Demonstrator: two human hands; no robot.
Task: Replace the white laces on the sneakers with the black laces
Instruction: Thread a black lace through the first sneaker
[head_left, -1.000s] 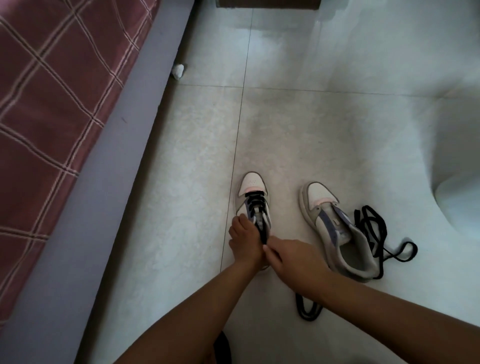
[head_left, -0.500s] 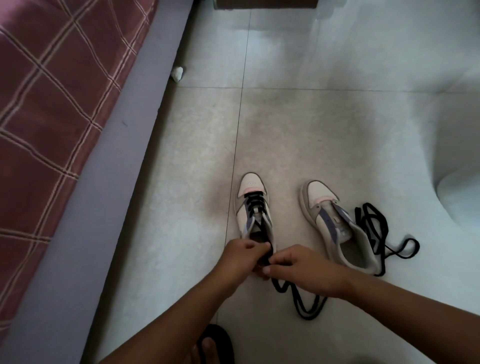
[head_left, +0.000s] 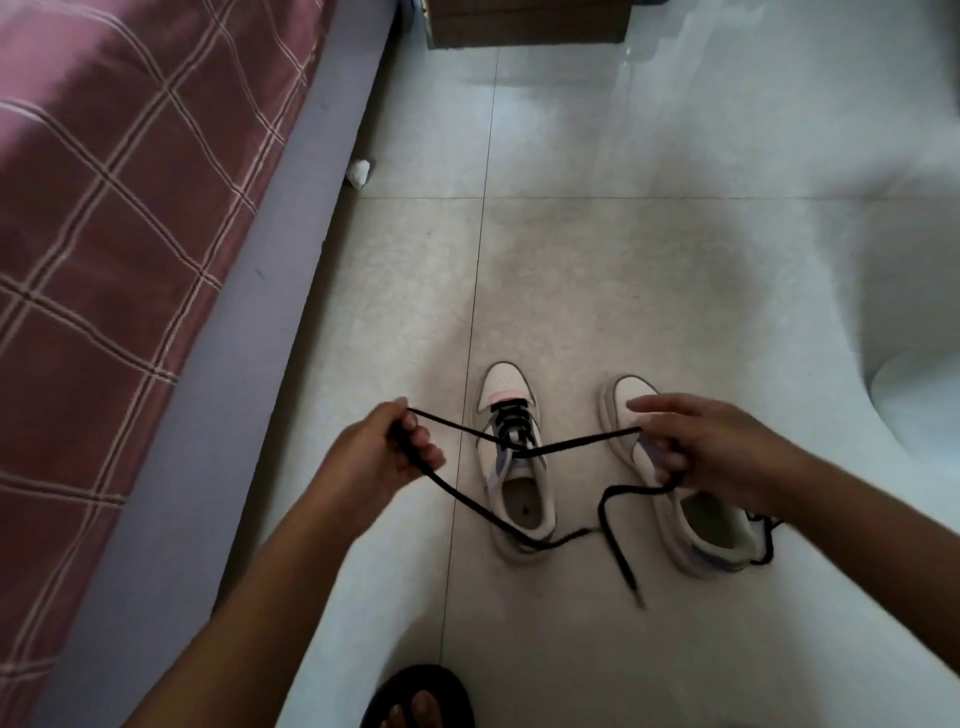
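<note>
Step in hand, as I read it: snugging the black lace (head_left: 582, 441) on the L sneaker (head_left: 511, 467) before tying or threading higher. Left hand (head_left: 384, 457) is gripping one lace end, fingers curled round it, out to the left of the shoe. Right hand (head_left: 701, 447) is pinching the other end, over the toe of the R sneaker (head_left: 691, 525). Both strands are running taut w/ a cross at the L sneaker's upper eyelets; loose tails are trailing onto the floor (head_left: 571, 260) nearer the person. L shoe is showing black lacing approx halfway up. R sneaker is looking unlaced; a second black lace (head_left: 763, 540) is lying beside its heel.

Next move prob needs even tension both sides, then feeding the tips through the remaining eyelets. No white laces in view.
</note>
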